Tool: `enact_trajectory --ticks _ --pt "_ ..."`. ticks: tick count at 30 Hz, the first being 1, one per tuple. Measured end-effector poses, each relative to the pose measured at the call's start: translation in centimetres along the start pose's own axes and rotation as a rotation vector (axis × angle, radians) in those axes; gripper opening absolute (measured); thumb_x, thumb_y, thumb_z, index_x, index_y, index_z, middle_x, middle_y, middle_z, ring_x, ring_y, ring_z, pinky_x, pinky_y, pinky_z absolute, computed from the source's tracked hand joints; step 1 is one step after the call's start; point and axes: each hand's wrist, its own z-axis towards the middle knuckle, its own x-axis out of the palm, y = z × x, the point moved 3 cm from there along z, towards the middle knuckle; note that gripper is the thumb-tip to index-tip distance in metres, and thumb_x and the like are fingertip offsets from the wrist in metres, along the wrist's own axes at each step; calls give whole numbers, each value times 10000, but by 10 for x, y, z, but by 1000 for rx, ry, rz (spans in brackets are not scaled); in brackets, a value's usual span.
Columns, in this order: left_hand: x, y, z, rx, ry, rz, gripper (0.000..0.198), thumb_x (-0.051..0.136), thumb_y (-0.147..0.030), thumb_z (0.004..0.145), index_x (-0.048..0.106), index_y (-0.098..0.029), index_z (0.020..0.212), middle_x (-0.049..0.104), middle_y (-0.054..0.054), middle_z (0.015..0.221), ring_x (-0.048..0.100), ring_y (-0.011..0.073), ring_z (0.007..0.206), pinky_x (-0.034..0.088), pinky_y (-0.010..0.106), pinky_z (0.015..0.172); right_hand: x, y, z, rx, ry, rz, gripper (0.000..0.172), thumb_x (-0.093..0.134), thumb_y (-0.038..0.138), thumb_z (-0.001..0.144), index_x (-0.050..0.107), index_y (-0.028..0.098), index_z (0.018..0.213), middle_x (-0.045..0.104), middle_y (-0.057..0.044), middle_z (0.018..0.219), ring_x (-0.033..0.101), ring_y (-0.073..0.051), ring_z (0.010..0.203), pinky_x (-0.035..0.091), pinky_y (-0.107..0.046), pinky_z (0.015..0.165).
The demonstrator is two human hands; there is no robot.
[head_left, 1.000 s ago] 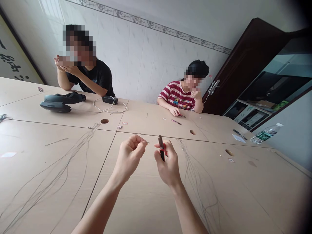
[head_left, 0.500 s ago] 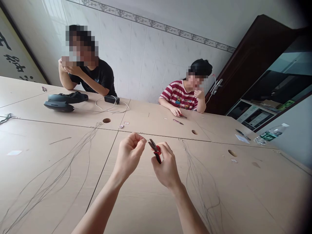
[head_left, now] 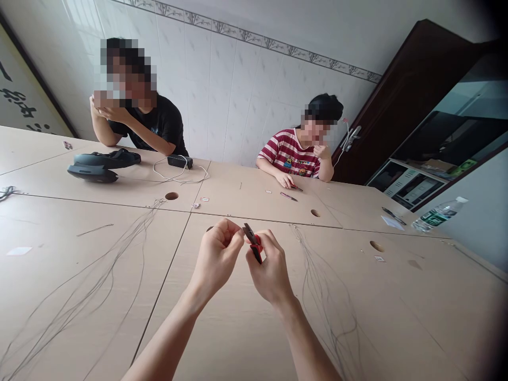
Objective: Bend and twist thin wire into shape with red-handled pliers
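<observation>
My right hand (head_left: pixel 270 267) grips a small pair of pliers (head_left: pixel 256 248) with red and black handles, its dark jaws pointing up and to the left. My left hand (head_left: pixel 220 254) is closed in a pinch, thumb against forefinger, right beside the jaw tips. A thin wire-like piece is between those fingertips, mostly hidden by them. Both hands are held above the tabletop. To their left lies a bundle of thin grey wires (head_left: pixel 107 267), and another wire bundle (head_left: pixel 317 280) lies to the right, partly alongside my right forearm.
Across the table (head_left: pixel 222 338) sit two people, one in a black shirt (head_left: pixel 169 121), one in a striped shirt (head_left: pixel 278 151). A dark headset (head_left: pixel 93 168), a black box with a white cable (head_left: pixel 180 162), a pen (head_left: pixel 289 197) and a water bottle (head_left: pixel 438 214) lie there. Round holes pierce the tabletop.
My left hand has shifted right, bringing its fingertips up to the pliers. The plier jaws look closer together than before. My right hand keeps its grip, and the view has turned slightly.
</observation>
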Motion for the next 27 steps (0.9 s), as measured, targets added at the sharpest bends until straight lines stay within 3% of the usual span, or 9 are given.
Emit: enact_trajectory --ticks 6,27 --pt "2 2 0 -6 13 15 183 524 -242 846 496 -187 674 339 -90 504 232 57 450 194 166 389 1 -1 2 -2 -2 -13 145 470 87 772 448 227 742 465 16 756 443 -153 652 390 -285 642" --pt "3 2 -1 -16 6 7 169 537 -249 826 521 -185 669 320 -86 501 218 60 436 183 181 387 1 -1 0 17 18 25 113 476 142 847 514 221 777 478 26 764 446 -124 584 376 -260 567"
